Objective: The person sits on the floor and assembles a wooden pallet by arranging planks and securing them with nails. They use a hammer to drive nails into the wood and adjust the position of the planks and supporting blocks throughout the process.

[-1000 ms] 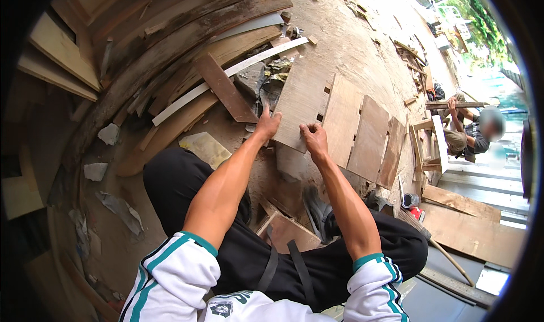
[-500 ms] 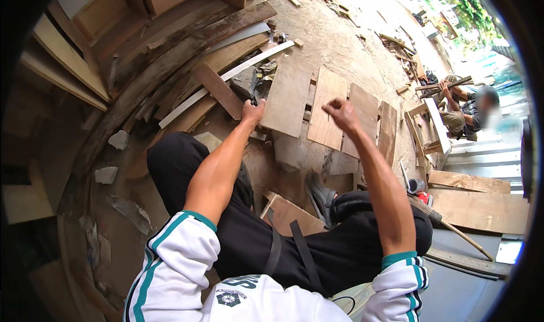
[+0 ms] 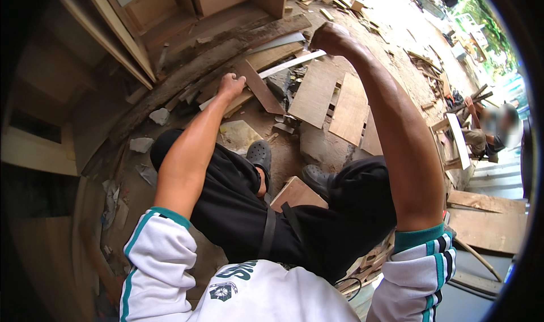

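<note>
Three flat wooden boards (image 3: 313,93) lie side by side in front of the person, with narrow gaps between them. The third one is partly hidden behind the right forearm (image 3: 391,106). The left hand (image 3: 231,85) is to the left of these boards, its fingers bent inward. It is just beside a reddish-brown plank (image 3: 260,87); whether it touches this plank or has hold of something, I cannot tell. The right hand (image 3: 331,38) is raised beyond the boards, with the fingers curled toward the palm and the back of the hand hiding what is inside, so I cannot tell if it holds anything.

Near the reddish-brown plank, a long white strip (image 3: 292,64) lies among other planks. Closer to the body are two grey shoes (image 3: 259,153) with holes, and a wooden block (image 3: 298,194) stands between the legs in black trousers (image 3: 238,214). Farther away, at the upper left, is a wooden cabinet (image 3: 222,1). On the right side, another person (image 3: 492,143) sits near a white board (image 3: 458,142).
</note>
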Demonstrator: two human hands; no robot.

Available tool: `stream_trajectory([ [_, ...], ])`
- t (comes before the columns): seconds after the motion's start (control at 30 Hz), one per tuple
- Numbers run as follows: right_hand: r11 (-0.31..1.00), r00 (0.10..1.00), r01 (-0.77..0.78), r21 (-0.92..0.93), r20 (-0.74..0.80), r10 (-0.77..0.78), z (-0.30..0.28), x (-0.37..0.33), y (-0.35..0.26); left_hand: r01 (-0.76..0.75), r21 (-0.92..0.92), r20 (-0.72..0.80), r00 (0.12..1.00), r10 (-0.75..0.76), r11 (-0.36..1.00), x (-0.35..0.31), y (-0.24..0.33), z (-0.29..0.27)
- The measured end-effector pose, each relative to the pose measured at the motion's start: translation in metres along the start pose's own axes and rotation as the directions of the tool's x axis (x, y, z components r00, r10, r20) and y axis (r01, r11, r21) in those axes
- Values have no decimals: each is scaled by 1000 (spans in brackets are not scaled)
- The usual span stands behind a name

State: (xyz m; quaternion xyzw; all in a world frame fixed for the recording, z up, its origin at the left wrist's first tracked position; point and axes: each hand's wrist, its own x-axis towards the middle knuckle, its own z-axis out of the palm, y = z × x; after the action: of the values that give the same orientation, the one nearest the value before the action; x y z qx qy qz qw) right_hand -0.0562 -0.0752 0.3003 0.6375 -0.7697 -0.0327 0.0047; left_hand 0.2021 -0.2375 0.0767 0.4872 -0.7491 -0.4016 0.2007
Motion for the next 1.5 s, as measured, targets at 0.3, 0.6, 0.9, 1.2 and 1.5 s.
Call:
stream_trajectory([
  [0.3, 921, 997, 36, 388, -72, -8, -41, -40, -72, 4, 341, -65, 998, 19, 940, -6, 38, -134],
  [0.6, 897, 998, 27, 442, 36, -48, -4, -23, -45, -31, 479, -30, 998, 52, 877, -21, 53, -185],
  [0.9, 958, 975, -6, 287, 214, -58, 113, 7, -18, -47, 545, 89, 996, -2, 837, 19, -10, -99],
  [1.2, 944, 903, -248, 218, 404, 144, 298, 107, 21, -165, 478, 310, 951, 10, 863, 113, -120, 32],
  [1.5, 848, 751, -529, 30, 481, 452, 417, 200, -11, -755, 477, 764, 609, 213, 450, 217, -121, 159],
])
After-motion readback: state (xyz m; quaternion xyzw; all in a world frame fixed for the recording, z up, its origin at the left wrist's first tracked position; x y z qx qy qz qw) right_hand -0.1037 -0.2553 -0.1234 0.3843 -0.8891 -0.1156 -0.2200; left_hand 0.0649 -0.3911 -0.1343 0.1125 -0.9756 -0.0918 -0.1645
